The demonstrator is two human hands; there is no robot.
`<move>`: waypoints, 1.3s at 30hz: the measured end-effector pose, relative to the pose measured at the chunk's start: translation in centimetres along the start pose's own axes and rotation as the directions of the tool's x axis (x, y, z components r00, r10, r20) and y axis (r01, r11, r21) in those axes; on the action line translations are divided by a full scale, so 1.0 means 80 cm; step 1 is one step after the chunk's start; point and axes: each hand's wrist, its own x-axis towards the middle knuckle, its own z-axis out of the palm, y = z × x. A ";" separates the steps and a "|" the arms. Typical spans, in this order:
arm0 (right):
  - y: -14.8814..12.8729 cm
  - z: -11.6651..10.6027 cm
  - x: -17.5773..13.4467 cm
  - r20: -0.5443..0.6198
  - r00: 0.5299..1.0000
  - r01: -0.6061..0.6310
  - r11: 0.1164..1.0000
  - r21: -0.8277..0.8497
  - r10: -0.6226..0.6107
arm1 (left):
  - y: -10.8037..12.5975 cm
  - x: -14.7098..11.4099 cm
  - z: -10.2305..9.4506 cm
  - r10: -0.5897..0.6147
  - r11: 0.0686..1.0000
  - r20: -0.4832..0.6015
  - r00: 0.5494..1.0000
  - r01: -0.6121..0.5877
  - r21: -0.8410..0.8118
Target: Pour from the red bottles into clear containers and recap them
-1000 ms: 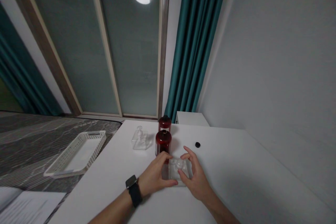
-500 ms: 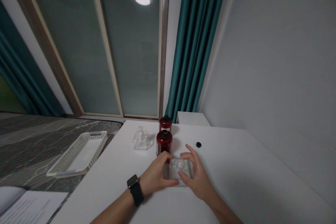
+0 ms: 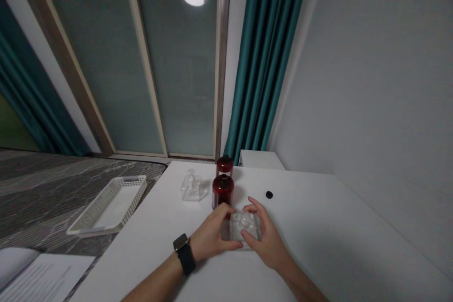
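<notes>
Between my two hands is a clear square pump bottle [image 3: 244, 225], its rounded transparent top facing up toward me. My left hand [image 3: 214, 235], with a dark watch on the wrist, grips its left side between fingers and thumb. On the other side, my right hand [image 3: 267, 238] curls round the bottle's right part, thumb in front and fingers behind, index finger raised. Just behind my left fingers stands a dark red bottle [image 3: 222, 190] with an open neck. Another dark red bottle [image 3: 225, 164] is partly hidden behind it. A similar clear bottle [image 3: 191, 188] stands to their left.
A small black cap [image 3: 269, 195] lies on the white table [image 3: 318, 226], right of the bottles. Beyond the table's left edge, a white perforated basket [image 3: 109, 207] and an open book [image 3: 42, 273] rest on a grey patterned surface. A white cabinet [image 3: 262, 159] stands behind.
My right fingers have shifted slightly at the clear bottle's top, which looks a little turned. The whole view has moved slightly; the other things stay put.
</notes>
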 end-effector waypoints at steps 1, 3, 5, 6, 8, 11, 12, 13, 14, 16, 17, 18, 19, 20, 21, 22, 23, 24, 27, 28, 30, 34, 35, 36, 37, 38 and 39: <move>0.001 0.000 0.000 -0.015 1.000 0.003 1.000 -0.010 -0.003 | 0.000 0.000 0.000 -0.001 1.000 -0.001 1.000 0.001 0.000; 0.001 -0.001 0.000 -0.029 1.000 0.000 1.000 -0.021 -0.001 | -0.001 0.000 0.000 -0.005 1.000 -0.001 1.000 0.005 0.002; -0.003 -0.001 0.001 -0.007 1.000 -0.014 1.000 -0.006 0.014 | -0.001 0.000 0.000 -0.009 1.000 0.000 1.000 0.009 0.006; -0.006 -0.001 0.001 0.010 1.000 -0.025 1.000 0.007 0.025 | -0.001 0.000 0.000 -0.010 1.000 0.000 1.000 0.010 0.007; -0.012 -0.001 0.001 0.051 0.998 -0.048 0.998 0.035 0.046 | -0.001 -0.001 0.000 -0.005 1.000 0.005 1.000 0.005 0.005; -0.015 -0.001 0.000 0.078 0.995 -0.059 0.997 0.055 0.054 | 0.000 -0.001 0.000 0.005 1.000 0.008 1.000 -0.005 -0.005; -0.014 -0.001 0.000 0.063 0.997 -0.050 0.998 0.042 0.047 | 0.000 -0.001 -0.001 0.005 1.000 0.007 1.000 -0.005 -0.006; -0.011 -0.001 0.000 0.037 0.999 -0.036 0.999 0.021 0.035 | 0.001 -0.001 -0.001 0.004 1.000 0.002 1.000 -0.004 -0.005; -0.008 -0.001 0.000 0.005 1.000 -0.021 1.000 -0.004 0.022 | 0.002 -0.001 -0.001 0.002 1.000 -0.003 1.000 -0.002 -0.003; -0.003 -0.002 0.000 -0.046 0.999 0.003 0.999 -0.048 -0.005 | 0.003 -0.001 -0.002 -0.003 1.000 -0.013 1.000 0.003 0.002; -0.001 -0.002 0.000 -0.057 0.998 0.012 0.998 -0.057 -0.015 | 0.003 -0.001 -0.002 -0.004 1.000 -0.014 1.000 0.004 0.002; 0.000 -0.002 0.000 -0.057 0.998 0.018 0.998 -0.057 -0.021 | 0.004 -0.001 -0.002 -0.004 1.000 -0.014 1.000 0.004 0.000; -0.001 -0.003 0.001 -0.051 0.998 0.023 0.998 -0.050 -0.026 | 0.004 -0.001 -0.002 -0.002 1.000 -0.009 1.000 0.002 -0.002; -0.002 -0.003 0.001 -0.037 0.999 0.028 0.999 -0.040 -0.030 | 0.004 -0.001 -0.002 0.001 1.000 -0.004 1.000 -0.001 -0.004; -0.004 -0.003 0.001 -0.020 0.999 0.031 0.999 -0.026 -0.031 | 0.004 -0.001 -0.002 0.004 1.000 -0.001 1.000 -0.004 -0.006; -0.006 -0.003 0.001 -0.002 1.000 0.029 1.000 -0.013 -0.029 | 0.004 0.000 -0.002 0.005 1.000 0.003 1.000 -0.005 -0.007; -0.009 -0.004 0.001 0.017 1.000 0.025 1.000 -0.001 -0.025 | 0.004 0.000 -0.002 0.005 1.000 0.004 1.000 -0.005 -0.009; -0.012 -0.004 0.002 0.033 0.999 0.020 1.000 0.007 -0.021 | 0.004 0.000 -0.002 0.005 1.000 0.005 1.000 -0.005 -0.012; -0.018 -0.005 0.003 0.039 0.999 0.033 0.999 0.014 -0.033 | 0.003 0.000 -0.001 0.006 1.000 0.004 1.000 -0.006 -0.017; -0.019 -0.006 0.003 0.031 0.999 0.045 0.999 0.012 -0.045 | 0.003 0.000 -0.001 0.008 1.000 0.003 1.000 -0.008 -0.017; -0.021 -0.008 0.003 0.005 0.998 0.068 0.998 0.011 -0.068 | 0.004 0.000 -0.001 0.007 1.000 0.009 1.000 -0.007 -0.015; -0.022 -0.011 0.002 -0.050 0.994 0.099 0.995 0.021 -0.098 | 0.005 0.000 -0.001 -0.008 1.000 0.018 1.000 0.008 -0.010; -0.022 -0.012 0.001 -0.060 0.992 0.109 0.994 0.019 -0.108 | 0.005 0.000 -0.001 -0.010 1.000 0.019 1.000 0.010 -0.009; -0.023 -0.012 0.001 -0.063 0.991 0.120 0.993 0.013 -0.119 | 0.006 0.001 -0.001 -0.011 1.000 0.022 1.000 0.011 -0.008; -0.023 -0.013 0.000 -0.061 0.989 0.134 0.991 0.005 -0.133 | 0.006 0.001 -0.001 -0.012 1.000 0.024 1.000 0.012 -0.006; -0.024 -0.013 -0.001 -0.057 0.987 0.147 0.989 -0.003 -0.147 | 0.006 0.001 -0.001 -0.013 1.000 0.025 1.000 0.013 -0.005; -0.025 -0.014 -0.001 -0.055 0.986 0.160 0.987 -0.008 -0.160 | 0.006 0.001 0.000 -0.013 1.000 0.025 1.000 0.013 -0.003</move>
